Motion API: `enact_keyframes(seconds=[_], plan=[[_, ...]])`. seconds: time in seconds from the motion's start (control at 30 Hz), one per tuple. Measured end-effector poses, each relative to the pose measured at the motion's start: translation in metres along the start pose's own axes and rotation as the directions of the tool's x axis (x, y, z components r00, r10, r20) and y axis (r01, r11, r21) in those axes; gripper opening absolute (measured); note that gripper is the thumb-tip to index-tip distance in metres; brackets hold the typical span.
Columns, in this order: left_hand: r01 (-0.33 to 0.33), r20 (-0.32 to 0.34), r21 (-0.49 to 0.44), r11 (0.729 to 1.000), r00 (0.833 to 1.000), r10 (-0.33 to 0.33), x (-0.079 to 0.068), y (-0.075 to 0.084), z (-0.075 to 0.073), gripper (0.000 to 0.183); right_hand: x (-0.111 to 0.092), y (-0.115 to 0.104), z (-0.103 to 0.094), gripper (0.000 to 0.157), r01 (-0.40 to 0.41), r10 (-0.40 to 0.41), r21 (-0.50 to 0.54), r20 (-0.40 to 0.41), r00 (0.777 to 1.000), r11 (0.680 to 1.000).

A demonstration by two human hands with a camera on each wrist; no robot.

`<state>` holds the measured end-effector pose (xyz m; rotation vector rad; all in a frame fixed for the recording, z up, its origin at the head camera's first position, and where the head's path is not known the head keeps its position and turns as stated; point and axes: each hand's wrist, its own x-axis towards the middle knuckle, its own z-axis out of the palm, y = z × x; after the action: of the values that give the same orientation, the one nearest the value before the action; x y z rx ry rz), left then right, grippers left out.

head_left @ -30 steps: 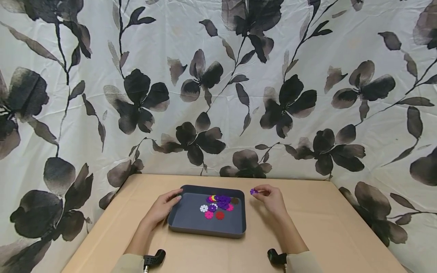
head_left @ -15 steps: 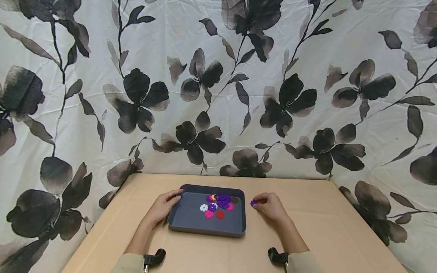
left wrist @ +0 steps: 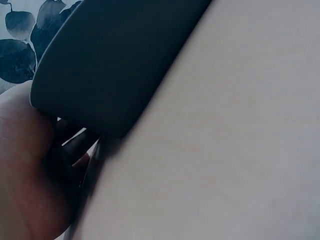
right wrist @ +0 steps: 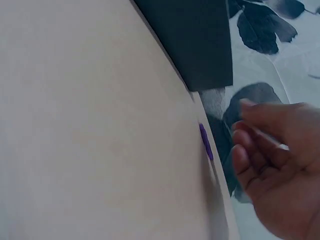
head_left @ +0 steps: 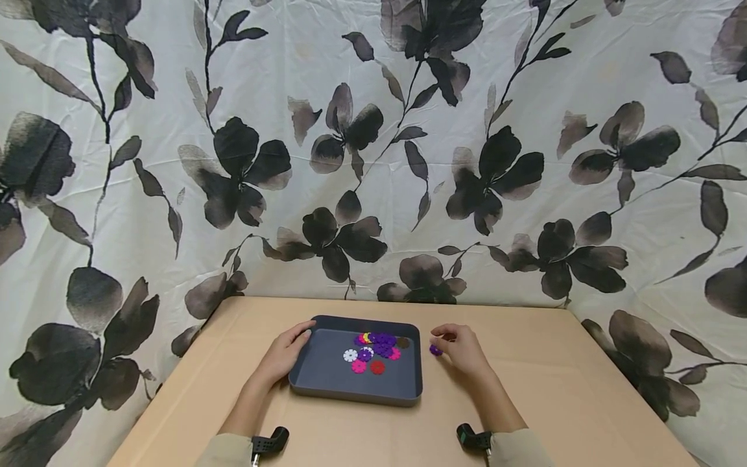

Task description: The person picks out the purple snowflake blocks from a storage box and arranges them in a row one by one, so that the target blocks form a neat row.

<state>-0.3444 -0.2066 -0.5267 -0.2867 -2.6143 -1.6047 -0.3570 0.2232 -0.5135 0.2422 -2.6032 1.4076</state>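
- The right hand has its fingers loosely bent and seems to hold nothing; its wrist view shows a gap between fingertips and disc.
- The purple notched disc lies on the table, just below the right fingertips, on the side toward the left hand; whether it is one piece or several stacked, I cannot tell.
- It looks like thin plastic: probably very light, fairly stiff, a little slick, hard to break. Lying flat, it offers little height, so a thumb-and-forefinger pinch across its notched rim should suit best.
- The left hand grips the dark grey tray by its nearest short side, thumb at the rim.
- The tray is likely rigid and modest in weight; its raised wall gives a sure hold.
- Between the hands, similar discs lie in the tray, partly overlapping.
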Motion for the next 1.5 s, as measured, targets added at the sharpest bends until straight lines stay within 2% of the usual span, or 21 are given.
enact_keyframes(seconds=[0.23, 0.4, 0.57, 0.9, 1.03, 1.27, 1.5], plan=[[0.001, 0.03, 0.017, 1.0, 1.0, -0.002, -0.001, 0.0, 0.001, 0.045, 0.002, -0.031, 0.01, 0.013, 0.053, -0.044, 0.131, -0.072, 0.996, 0.99], [-0.001, 0.027, 0.024, 1.0, 1.0, 0.001, -0.001, 0.0, -0.001, 0.045, 0.004, -0.049, 0.022, 0.015, 0.134, -0.13, 0.197, -0.035, 0.991, 0.971], [0.003, 0.025, 0.024, 1.0, 1.0, -0.003, -0.001, 0.002, -0.001, 0.044, 0.007, -0.061, 0.035, 0.017, 0.175, -0.18, 0.201, 0.008, 0.984, 0.964], [0.012, 0.019, 0.016, 1.0, 1.0, -0.013, -0.001, 0.004, -0.001, 0.044, 0.02, -0.065, 0.057, 0.017, 0.193, -0.202, 0.102, 0.089, 0.975, 0.976], [0.012, 0.017, 0.02, 1.0, 1.0, -0.013, -0.001, 0.004, -0.001, 0.044, 0.024, -0.068, 0.063, 0.015, 0.214, -0.213, 0.005, 0.122, 0.969, 0.977], [0.008, 0.023, 0.021, 1.0, 1.0, -0.008, 0.0, 0.004, -0.001, 0.043, 0.029, -0.073, 0.073, 0.014, 0.247, -0.218, -0.198, 0.154, 0.964, 0.949], [0.011, 0.012, 0.039, 0.999, 1.0, -0.011, 0.0, 0.003, -0.001, 0.043, 0.029, -0.075, 0.08, 0.018, 0.221, -0.181, -0.272, 0.164, 0.97, 0.937]])
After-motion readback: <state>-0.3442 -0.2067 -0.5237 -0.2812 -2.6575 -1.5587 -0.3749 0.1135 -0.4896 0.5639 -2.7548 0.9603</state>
